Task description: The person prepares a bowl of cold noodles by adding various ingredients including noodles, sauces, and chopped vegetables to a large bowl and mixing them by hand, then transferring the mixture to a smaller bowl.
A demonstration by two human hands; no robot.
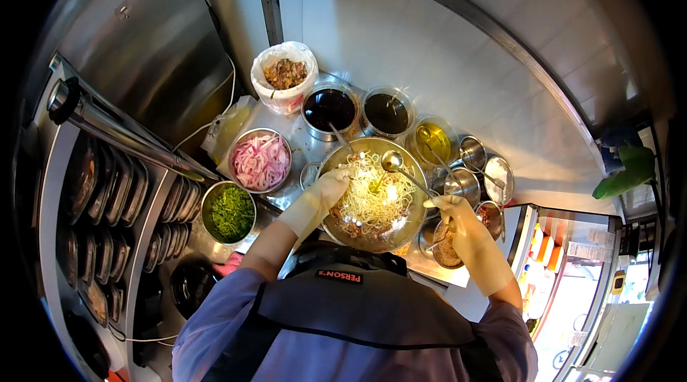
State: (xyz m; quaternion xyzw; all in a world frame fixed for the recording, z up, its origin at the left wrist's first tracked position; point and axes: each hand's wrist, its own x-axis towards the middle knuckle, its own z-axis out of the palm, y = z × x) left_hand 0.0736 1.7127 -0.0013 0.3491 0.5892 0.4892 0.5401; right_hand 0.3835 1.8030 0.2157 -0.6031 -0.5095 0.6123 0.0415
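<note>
A wide metal mixing bowl filled with pale thin noodles sits before me, with brown bits and white powder among them. My right hand, in a translucent glove, grips the handle of a metal ladle from the right. The ladle's head hangs over the noodles, and a yellowish streak of liquid shows beneath it. Also gloved, my left hand is at the bowl's left side, its fingertips over the noodles. Whether those fingers grip anything is hidden. Another metal utensil handle leans at the bowl's far rim.
Sliced purple onions and chopped greens fill pots on the left. Behind stand a lined tub, two dark-liquid containers and yellow oil. Several seasoning pots, including white powder, crowd the right. Stacked lidded trays fill a left shelf.
</note>
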